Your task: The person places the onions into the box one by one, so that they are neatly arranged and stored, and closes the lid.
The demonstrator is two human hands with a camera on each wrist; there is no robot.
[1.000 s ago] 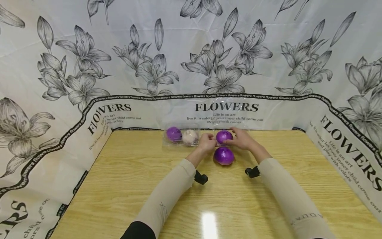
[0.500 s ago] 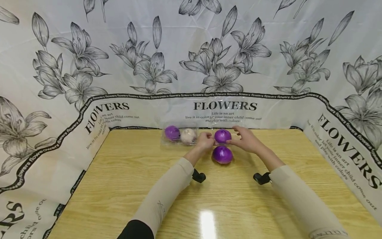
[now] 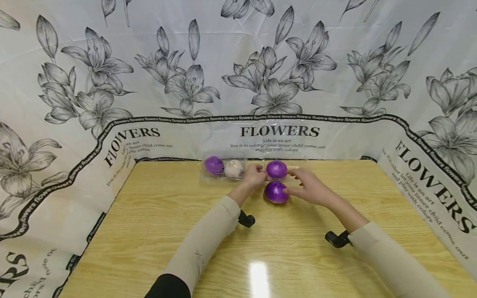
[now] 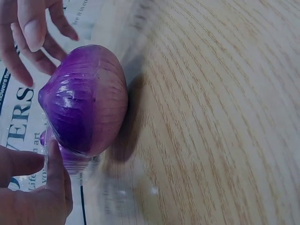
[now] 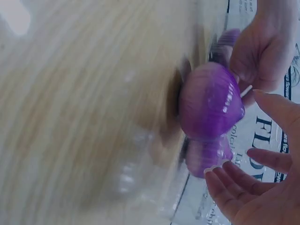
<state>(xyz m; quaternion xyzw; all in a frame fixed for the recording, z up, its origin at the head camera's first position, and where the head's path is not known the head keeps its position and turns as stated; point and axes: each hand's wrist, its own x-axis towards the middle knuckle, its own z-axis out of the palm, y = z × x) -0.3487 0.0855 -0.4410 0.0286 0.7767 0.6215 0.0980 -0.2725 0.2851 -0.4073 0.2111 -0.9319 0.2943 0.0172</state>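
Pinching clear box [image 3: 303,159] by edge, L hand [image 3: 255,175] cd tip it if tugging; wide-spread R hand [image 3: 312,188] cd roll front onion [image 3: 274,193] w/ a bump.

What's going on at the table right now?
A person is working with both bare hands. The left hand pinches the edge of an open clear container that holds one purple onion. A second purple one, the front onion, sits on the table just before it. The right hand is beside that one, fingers spread and not closed around it. To the left, another clear box holds a purple bulb and a pale bulb.
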